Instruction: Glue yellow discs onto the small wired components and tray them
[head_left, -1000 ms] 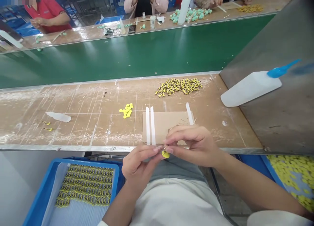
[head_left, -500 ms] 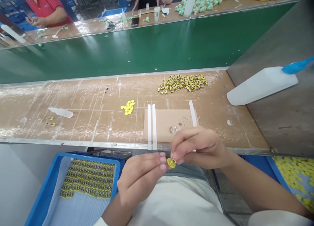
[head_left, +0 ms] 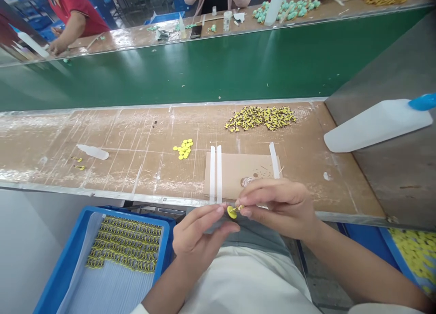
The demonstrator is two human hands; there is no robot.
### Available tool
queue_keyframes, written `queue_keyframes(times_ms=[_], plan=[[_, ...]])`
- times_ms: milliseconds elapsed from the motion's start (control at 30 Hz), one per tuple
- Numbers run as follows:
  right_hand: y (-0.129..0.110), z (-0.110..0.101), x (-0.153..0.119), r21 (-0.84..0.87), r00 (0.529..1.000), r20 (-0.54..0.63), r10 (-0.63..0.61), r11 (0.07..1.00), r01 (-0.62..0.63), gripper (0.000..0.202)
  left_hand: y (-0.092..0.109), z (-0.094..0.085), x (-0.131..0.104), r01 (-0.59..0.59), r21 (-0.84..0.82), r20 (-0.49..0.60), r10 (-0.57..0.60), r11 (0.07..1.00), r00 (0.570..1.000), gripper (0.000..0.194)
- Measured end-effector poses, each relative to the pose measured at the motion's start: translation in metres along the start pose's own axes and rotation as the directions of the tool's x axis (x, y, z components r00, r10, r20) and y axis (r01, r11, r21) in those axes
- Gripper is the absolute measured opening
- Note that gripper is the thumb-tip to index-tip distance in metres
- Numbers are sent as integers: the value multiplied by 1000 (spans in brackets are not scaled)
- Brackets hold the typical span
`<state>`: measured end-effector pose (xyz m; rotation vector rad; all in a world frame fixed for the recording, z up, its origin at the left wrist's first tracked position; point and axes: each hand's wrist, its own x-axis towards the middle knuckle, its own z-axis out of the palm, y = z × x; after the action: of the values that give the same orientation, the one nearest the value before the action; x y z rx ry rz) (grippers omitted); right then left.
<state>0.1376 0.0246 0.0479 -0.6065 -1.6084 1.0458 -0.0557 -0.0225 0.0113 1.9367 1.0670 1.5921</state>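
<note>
My right hand [head_left: 277,207] pinches a small yellow piece joined to a round yellow disc [head_left: 232,212]; the disc is tilted, facing left. My left hand [head_left: 200,232] is beside it, thumb and fingers apart, with the fingertips close to the disc's edge; whether they touch I cannot tell. Just beyond the hands lies a cardboard sheet [head_left: 235,168] with white tape strips, bearing a coil of clear material [head_left: 246,181] partly hidden by my right hand. A small pile of yellow discs [head_left: 184,149] and a heap of small yellow-and-black pieces [head_left: 260,118] lie farther back.
A white bottle with a blue cap [head_left: 374,125] leans at the right by the metal panel. A small white bottle [head_left: 93,152] lies at the left. Below the bench edge stands a blue tray [head_left: 165,241] with rows of yellow-and-black pieces. Co-workers sit beyond the green divider [head_left: 204,73].
My left thumb and fingers have parted from the disc. The disc has turned more edge-on and moved slightly left in my right hand's pinch. The camera view has shifted a little.
</note>
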Motion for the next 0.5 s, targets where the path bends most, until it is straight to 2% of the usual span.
queue_keyframes(times_ms=[100, 267, 400, 500], plan=[[2, 5, 0, 39, 998, 53, -21, 999, 19, 26, -2, 2, -4, 84, -75, -30, -87, 994, 996, 54], [7, 11, -2, 4, 997, 83, 1, 1000, -1, 23, -6, 0, -7, 118, -153, -47, -126, 981, 991, 48], [13, 16, -8, -71, 990, 51, 133, 989, -129, 22, -6, -2, -10, 157, -214, -30, -168, 964, 985, 47], [12, 15, -15, -155, 962, 59, 268, 954, -256, 41, -7, -6, -24, 263, -259, -57, -286, 930, 956, 45]])
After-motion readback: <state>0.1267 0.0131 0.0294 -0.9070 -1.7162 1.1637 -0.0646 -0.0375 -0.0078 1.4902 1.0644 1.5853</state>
